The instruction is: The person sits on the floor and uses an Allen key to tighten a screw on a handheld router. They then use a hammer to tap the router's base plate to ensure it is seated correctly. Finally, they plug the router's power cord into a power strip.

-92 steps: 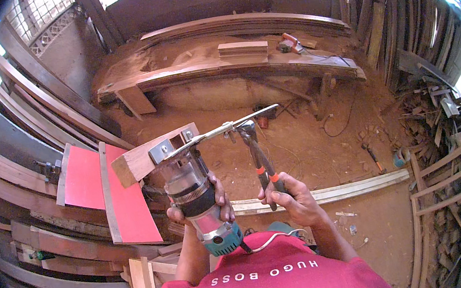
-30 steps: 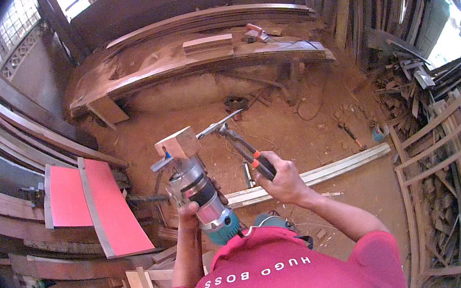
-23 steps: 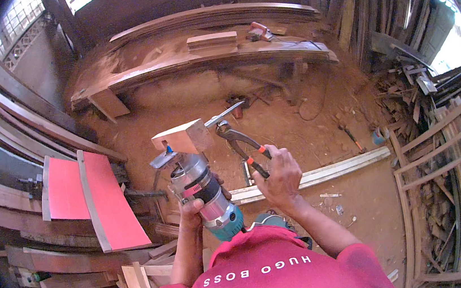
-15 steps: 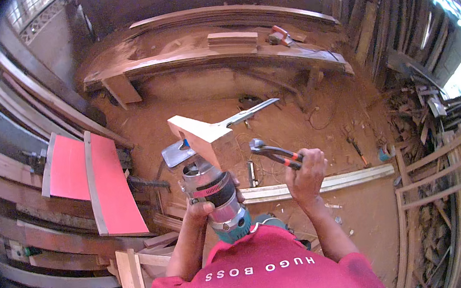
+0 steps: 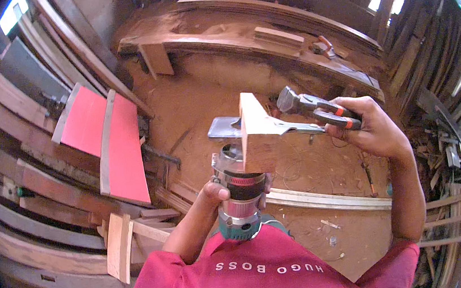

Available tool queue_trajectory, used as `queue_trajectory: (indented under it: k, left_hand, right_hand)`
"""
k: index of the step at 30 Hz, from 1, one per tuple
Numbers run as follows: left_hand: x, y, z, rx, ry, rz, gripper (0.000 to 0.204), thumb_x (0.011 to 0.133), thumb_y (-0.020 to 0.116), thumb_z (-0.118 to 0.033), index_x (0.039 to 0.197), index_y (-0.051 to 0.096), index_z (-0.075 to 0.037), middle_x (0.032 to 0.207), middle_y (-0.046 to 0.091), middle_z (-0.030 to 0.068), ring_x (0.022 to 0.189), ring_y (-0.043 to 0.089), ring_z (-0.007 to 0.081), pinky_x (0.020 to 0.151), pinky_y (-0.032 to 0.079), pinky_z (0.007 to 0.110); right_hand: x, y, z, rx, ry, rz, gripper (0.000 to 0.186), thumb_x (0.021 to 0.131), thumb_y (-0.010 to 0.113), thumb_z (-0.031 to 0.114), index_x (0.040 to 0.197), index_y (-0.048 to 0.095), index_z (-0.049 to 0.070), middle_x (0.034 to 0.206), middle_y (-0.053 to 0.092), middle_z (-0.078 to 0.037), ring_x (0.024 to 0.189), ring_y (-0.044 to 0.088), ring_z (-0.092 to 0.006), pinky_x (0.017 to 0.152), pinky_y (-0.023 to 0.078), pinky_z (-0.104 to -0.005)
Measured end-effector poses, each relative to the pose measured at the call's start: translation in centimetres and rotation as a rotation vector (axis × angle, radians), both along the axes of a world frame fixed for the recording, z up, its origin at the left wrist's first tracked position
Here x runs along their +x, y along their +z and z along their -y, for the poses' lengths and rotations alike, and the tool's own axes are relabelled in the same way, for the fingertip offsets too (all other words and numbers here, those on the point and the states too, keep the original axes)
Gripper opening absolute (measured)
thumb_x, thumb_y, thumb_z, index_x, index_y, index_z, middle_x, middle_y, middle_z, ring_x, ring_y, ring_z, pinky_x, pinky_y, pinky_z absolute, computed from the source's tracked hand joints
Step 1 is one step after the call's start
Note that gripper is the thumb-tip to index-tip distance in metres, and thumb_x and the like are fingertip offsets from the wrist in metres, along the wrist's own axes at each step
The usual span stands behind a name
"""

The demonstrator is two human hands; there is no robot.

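Observation:
My left hand (image 5: 216, 193) is closed around a router (image 5: 242, 206) with a silver body and teal end. At the router's far end sits an angled wooden block (image 5: 257, 127). A flat metal plate (image 5: 224, 126) shows to the block's left, and a narrow metal bar (image 5: 304, 127) extends to its right. Black pliers (image 5: 317, 105) with orange bands on the handles are gripped in my right hand (image 5: 376, 127). Their head points left, above the bar. My right fingers overlap the bar's right end; whether they touch it I cannot tell.
Pink panels (image 5: 121, 153) lean at the left over stacked boards (image 5: 46, 222). Across the far side runs a low plank bench (image 5: 196, 44), with cut boards (image 5: 281, 38) and an orange tool (image 5: 323, 47) on it. Pale strips (image 5: 327, 198) lie on the dusty floor.
My right hand has moved up and to the right with the pliers, its elbow bending outward. The router and block have shifted right in view and turned, as the whole view has tilted.

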State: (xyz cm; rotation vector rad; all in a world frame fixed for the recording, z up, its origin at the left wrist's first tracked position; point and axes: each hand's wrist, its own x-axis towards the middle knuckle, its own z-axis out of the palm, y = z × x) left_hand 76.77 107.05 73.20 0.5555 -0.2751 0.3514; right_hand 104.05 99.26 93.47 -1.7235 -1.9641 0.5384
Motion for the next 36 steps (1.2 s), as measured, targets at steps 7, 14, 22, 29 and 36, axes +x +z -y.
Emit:
queue_trajectory:
  k: [7, 14, 22, 29, 36]
  left_hand:
    - [-1.0, -0.4, 0.8, -0.040, 0.080, -0.009, 0.085, 0.063, 0.081, -0.030, 0.132, 0.046, 0.005, 0.113, 0.061, 0.0245, 0.089, 0.069, 0.0355, 0.078, 0.059, 0.044]
    - [-1.6, 0.3, 0.8, -0.079, 0.236, -0.072, 0.089, 0.062, 0.085, -0.032, 0.132, 0.044, 0.004, 0.116, 0.060, 0.0230, 0.092, 0.069, 0.0342, 0.081, 0.060, 0.046]
    - [-1.0, 1.5, 0.1, 0.049, 0.781, -0.168, 0.093, 0.062, 0.089, -0.035, 0.137, 0.044, -0.004, 0.126, 0.059, 0.0110, 0.114, 0.060, 0.0236, 0.102, 0.045, 0.039]
    - [-1.4, 1.6, -0.1, 0.069, 0.777, -0.198, 0.095, 0.061, 0.088, -0.037, 0.138, 0.046, 0.001, 0.126, 0.060, 0.0124, 0.115, 0.059, 0.0231, 0.103, 0.045, 0.038]
    - [-1.1, -0.5, -1.0, -0.028, 0.663, -0.175, 0.097, 0.060, 0.089, -0.033, 0.139, 0.043, 0.001, 0.128, 0.059, 0.0139, 0.118, 0.059, 0.0249, 0.105, 0.044, 0.040]
  right_hand:
    - [-1.4, -0.2, -1.4, -0.185, 0.022, -0.161, 0.029, 0.082, 0.079, 0.027, 0.083, 0.067, 0.001, 0.063, 0.053, 0.001, 0.067, 0.047, -0.0061, 0.061, 0.043, -0.0277]
    - [-3.4, 0.4, -1.7, -0.183, -0.047, -0.123, 0.028, 0.082, 0.080, 0.024, 0.095, 0.073, 0.000, 0.074, 0.067, 0.000, 0.073, 0.057, -0.0074, 0.069, 0.047, -0.0263]
    - [-2.6, -0.1, -2.5, -0.252, -0.037, -0.167, 0.026, 0.081, 0.080, 0.019, 0.096, 0.072, -0.001, 0.077, 0.067, -0.001, 0.072, 0.057, -0.0075, 0.068, 0.049, -0.0269]
    - [-3.4, 0.8, -3.1, -0.311, -0.093, -0.186, 0.026, 0.079, 0.082, 0.017, 0.096, 0.073, 0.000, 0.077, 0.068, -0.002, 0.073, 0.059, -0.0083, 0.070, 0.049, -0.0273]
    - [-3.7, 1.0, -3.3, -0.280, -0.096, -0.221, 0.027, 0.077, 0.083, 0.018, 0.094, 0.073, 0.000, 0.077, 0.069, -0.003, 0.076, 0.061, -0.0097, 0.073, 0.050, -0.0277]
